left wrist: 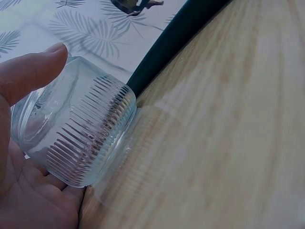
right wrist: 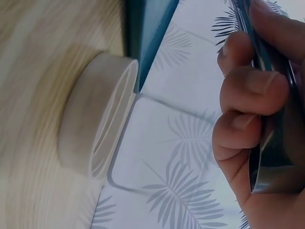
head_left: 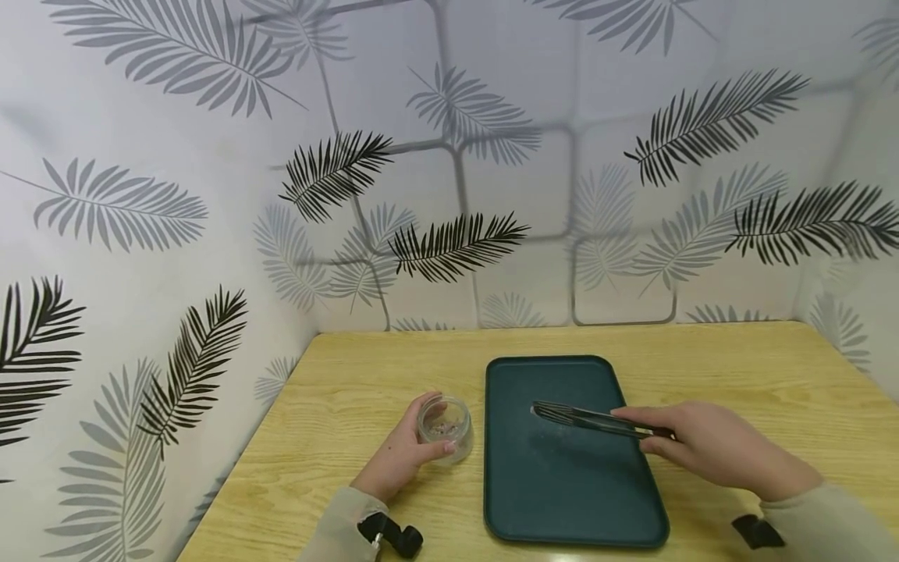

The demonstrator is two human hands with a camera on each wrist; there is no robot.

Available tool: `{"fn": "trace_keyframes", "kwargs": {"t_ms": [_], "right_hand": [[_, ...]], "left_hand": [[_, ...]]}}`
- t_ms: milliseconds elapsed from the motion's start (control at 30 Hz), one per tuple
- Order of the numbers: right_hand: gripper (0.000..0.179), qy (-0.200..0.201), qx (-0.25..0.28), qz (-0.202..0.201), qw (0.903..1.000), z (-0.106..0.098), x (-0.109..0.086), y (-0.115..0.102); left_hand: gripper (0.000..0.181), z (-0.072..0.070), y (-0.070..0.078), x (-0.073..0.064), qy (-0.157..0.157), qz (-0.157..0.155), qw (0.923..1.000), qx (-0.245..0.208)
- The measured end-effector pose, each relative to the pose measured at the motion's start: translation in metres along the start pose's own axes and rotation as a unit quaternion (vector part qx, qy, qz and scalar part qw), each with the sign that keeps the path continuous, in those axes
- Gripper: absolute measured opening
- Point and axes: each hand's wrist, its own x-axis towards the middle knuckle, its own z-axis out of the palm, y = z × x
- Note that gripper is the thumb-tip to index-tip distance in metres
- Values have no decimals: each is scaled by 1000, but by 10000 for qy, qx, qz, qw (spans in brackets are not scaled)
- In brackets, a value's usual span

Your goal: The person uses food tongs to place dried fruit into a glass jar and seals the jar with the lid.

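My left hand [head_left: 400, 457] grips a small clear glass jar [head_left: 460, 451], thumb on the near side and fingers round the far side. Fine ribs run round the lower wall of the jar, and some small dark bits lie at its bottom. My right hand [head_left: 716, 446] holds dark, shiny metal tongs [head_left: 590, 420], with the fingers curled round the handle end. The tongs point left over the dark green tray [head_left: 569, 511], slotted ends above its upper middle. A tiny pale spot shows at their tips; I cannot tell whether they pinch it.
The tray lies on a light wood-grain table [head_left: 393, 355], right of the jar. In the right wrist view a pale round, low-walled container [right wrist: 86, 119] stands on the table beside the tray. Leaf-patterned walls [head_left: 506, 297] close off the back and sides.
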Motion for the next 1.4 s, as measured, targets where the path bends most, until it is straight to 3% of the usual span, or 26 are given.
{"fn": "trace_keyframes", "kwargs": {"t_ms": [567,833,967,1167,1400], "right_hand": [[49,-70,87,-202,9997,5,17,-7],[52,-639,137,190,9977,10,13,-2],[53,-737,66,250,9969,14,10,0],[50,-626,-38,-29,9980,17,9,-1],[48,-185,-628,-242,9976,23,9,-3]], "left_hand": [[93,1,0,0,16,3,9999,107],[92,0,0,0,-14,-4,10000,70],[93,0,-1,0,0,-1,10000,92],[94,-1,-1,0,1,0,10000,90],[94,1,1,-1,0,9,9999,129]]}}
